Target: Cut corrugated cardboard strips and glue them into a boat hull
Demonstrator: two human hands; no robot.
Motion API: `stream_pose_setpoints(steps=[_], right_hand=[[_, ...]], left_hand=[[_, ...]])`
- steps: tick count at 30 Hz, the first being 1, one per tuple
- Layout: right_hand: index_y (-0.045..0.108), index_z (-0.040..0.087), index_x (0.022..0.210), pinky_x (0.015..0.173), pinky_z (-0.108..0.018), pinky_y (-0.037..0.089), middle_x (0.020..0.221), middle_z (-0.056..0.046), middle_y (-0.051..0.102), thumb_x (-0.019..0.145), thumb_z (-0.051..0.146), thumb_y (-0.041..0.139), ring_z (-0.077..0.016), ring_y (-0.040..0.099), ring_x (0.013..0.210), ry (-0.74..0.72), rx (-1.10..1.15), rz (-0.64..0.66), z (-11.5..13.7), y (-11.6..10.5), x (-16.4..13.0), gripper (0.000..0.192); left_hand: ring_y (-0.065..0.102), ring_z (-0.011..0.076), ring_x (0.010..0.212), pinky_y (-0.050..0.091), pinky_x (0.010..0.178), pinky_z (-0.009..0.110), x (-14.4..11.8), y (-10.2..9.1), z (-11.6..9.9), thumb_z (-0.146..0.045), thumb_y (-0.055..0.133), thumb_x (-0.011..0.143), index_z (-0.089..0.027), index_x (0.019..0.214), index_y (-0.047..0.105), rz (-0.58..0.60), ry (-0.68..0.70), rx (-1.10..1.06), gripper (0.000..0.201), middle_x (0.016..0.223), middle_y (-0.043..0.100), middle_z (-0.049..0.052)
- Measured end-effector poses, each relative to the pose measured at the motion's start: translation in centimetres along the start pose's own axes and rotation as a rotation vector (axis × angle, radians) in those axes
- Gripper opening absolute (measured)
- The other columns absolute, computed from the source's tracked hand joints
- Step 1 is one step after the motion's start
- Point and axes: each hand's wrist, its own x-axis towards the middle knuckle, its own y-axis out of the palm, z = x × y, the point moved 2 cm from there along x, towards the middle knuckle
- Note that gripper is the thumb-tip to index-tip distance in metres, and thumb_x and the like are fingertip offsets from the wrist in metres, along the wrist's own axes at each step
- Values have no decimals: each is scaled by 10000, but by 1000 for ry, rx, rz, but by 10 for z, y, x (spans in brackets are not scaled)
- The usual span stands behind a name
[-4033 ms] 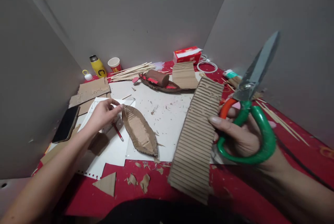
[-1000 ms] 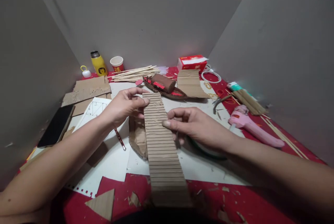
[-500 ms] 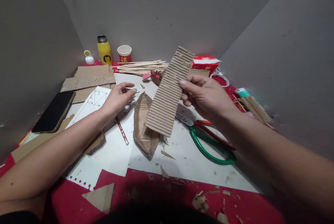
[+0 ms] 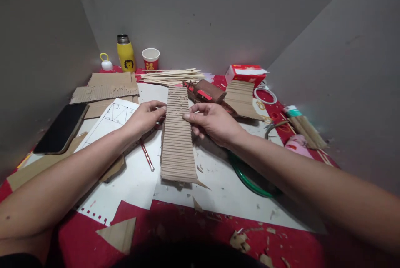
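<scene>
A long strip of ribbed corrugated cardboard (image 4: 177, 139) lies lengthwise over the cardboard boat hull, which it hides almost fully. My right hand (image 4: 213, 121) pinches the strip's right edge near its far end. My left hand (image 4: 143, 118) touches the strip's left edge with its fingertips. A red pencil (image 4: 146, 157) lies on the white paper (image 4: 131, 184) just left of the strip. The green-handled scissors (image 4: 250, 178) lie on the table under my right forearm, mostly hidden.
Finished brown boat model (image 4: 208, 93), bundle of wooden sticks (image 4: 170, 76), yellow bottle (image 4: 125, 53), red cup (image 4: 150, 58), red box (image 4: 245, 74) at the back. Black phone (image 4: 61, 128) and cardboard sheets (image 4: 106, 91) left. Pink glue gun (image 4: 296, 143) right. Grey walls enclose three sides.
The scissors were put down. My right hand raised the ribbed strip off the hull half a second ago, and has now laid it flat over the hull again, with my left hand at its edge.
</scene>
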Motion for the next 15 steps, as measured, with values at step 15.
stream_pose_setpoints(steps=[15], right_hand=[[547,169,699,328,-162,217,423,97,498,652,276,804,-33,360,340,2,-95,-54,9,0,-9,283]], left_hand=[[517,92,546,407,470,185,1,0,1,-174,596,805,-157,795,666,-32,-13,12,73,697,603,18]])
